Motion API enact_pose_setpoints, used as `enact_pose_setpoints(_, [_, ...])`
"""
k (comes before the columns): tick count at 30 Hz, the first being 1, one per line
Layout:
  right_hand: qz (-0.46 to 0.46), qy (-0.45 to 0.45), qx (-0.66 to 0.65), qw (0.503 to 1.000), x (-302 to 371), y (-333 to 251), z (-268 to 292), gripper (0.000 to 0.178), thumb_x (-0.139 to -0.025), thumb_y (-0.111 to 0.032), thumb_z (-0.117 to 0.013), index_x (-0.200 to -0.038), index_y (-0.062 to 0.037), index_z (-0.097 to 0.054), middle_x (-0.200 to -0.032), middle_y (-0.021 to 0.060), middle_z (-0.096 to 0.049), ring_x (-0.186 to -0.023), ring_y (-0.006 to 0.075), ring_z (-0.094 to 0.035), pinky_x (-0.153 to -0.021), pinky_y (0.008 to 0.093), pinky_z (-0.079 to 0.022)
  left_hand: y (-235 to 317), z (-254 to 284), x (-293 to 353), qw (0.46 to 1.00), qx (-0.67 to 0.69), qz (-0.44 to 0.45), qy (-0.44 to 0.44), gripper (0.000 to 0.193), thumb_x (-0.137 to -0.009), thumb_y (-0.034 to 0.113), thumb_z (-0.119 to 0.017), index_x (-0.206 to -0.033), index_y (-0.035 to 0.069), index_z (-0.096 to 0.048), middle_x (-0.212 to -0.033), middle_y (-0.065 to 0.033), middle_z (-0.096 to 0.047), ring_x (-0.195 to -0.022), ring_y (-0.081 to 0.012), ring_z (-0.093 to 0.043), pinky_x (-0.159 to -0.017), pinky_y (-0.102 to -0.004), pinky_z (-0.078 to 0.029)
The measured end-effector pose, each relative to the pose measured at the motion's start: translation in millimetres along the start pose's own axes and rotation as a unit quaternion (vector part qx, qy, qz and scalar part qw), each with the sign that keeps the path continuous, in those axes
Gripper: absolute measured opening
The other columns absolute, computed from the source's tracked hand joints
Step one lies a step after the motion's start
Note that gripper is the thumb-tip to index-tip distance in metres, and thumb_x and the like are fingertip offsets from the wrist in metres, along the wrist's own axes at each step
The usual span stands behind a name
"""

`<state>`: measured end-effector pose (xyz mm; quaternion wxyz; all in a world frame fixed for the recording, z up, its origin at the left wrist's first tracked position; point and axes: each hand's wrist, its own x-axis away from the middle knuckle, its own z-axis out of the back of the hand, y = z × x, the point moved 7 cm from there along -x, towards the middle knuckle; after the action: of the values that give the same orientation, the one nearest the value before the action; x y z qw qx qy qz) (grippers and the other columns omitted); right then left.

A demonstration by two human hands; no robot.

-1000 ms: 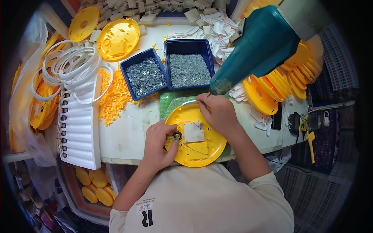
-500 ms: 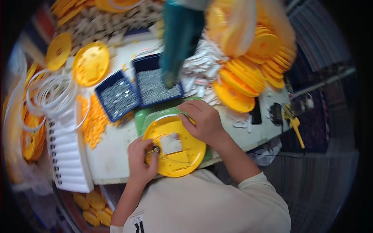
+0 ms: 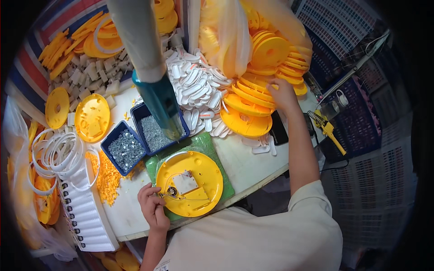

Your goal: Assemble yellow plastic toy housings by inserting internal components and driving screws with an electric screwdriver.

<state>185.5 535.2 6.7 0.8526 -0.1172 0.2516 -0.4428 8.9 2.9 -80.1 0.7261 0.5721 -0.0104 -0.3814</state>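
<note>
A yellow round plastic housing (image 3: 210, 180) lies hollow side up on a green mat (image 3: 221, 158). Inside it sit a whitish square block (image 3: 185, 182), a thin wire and a small dark round part (image 3: 172, 191). My left hand (image 3: 153, 207) has its fingers curled at the housing's left rim, beside the dark part. Reaching out to the far right, my right hand (image 3: 284, 95) closes its fingers on the edge of a yellow disc (image 3: 257, 90) in a leaning stack; its fingertips are partly hidden.
Two blue trays (image 3: 124, 149) of small metal pieces stand behind the mat, under a teal hanging tool (image 3: 158, 99). White plastic pieces (image 3: 194, 86), orange bits (image 3: 106, 180), white rings (image 3: 56, 151) and a white ribbed tray (image 3: 90, 212) surround them. A yellow-handled tool (image 3: 333, 137) hangs at the right edge.
My right hand has left the housing's upper rim and gone to the stack of yellow discs. My left hand has drawn back from the dark round part to the rim. The view has shifted.
</note>
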Motion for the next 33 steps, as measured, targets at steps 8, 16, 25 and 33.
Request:
enact_pose_setpoints(8, [0.008, -0.116, 0.008, 0.993, -19, -18, -9, 0.029, -0.102, -0.027, -0.064, -0.114, -0.001, -0.071, -0.116, 0.0192, -0.071, -0.11, 0.037, -0.068, -0.096, 0.0418, -0.053, -8, 11, 4, 0.998, 0.023, 0.01, 0.05, 0.005, -0.079, 0.003, -0.047, -0.076, 0.006, -0.049, -0.114, -0.0159, -0.065, -0.129, -0.0377, -0.051, -0.115, -0.0504, -0.035])
enact_pose_setpoints(16, [0.05, 0.266, -0.171, 0.948, 20, -17, 95, 0.035, -0.112, -0.029, -0.044, -0.111, -0.0018, -0.066, -0.109, 0.0149, -0.069, -0.102, 0.0273, -0.068, -0.091, 0.04, -0.052, -5, 24, -5, 0.978, 0.142, 0.002, 0.152, 0.008, -0.087, 0.01, -0.046, -0.083, 0.006, -0.051, -0.115, -0.018, -0.062, -0.124, -0.0331, -0.053, -0.116, -0.0501, -0.033])
enact_pose_setpoints(25, [0.539, 0.037, -0.501, 0.676, 172, -171, 138, 0.038, -0.1, -0.041, -0.061, -0.079, -0.0115, -0.052, -0.081, 0.0073, -0.062, -0.065, 0.0218, -0.063, -0.059, 0.035, -0.05, 60, -25, -23, 0.838, 0.463, 0.195, -0.212, 0.079, -0.108, 0.062, -0.034, -0.155, 0.0, -0.041, -0.139, -0.0179, -0.062, -0.116, -0.0258, -0.068, -0.091, -0.0346, -0.056])
enact_pose_setpoints(33, [0.532, 0.081, -0.417, 0.733, 248, -255, 48, 0.041, -0.098, -0.047, -0.063, -0.103, -0.0062, -0.062, -0.11, 0.0167, -0.067, -0.089, 0.025, -0.066, -0.077, 0.0375, -0.053, 41, 33, -20, 0.81, 0.508, 0.291, -0.018, 0.064, -0.102, 0.012, -0.06, -0.159, 0.0, -0.034, -0.149, -0.0166, -0.056, -0.137, -0.026, -0.058, -0.115, -0.0399, -0.047])
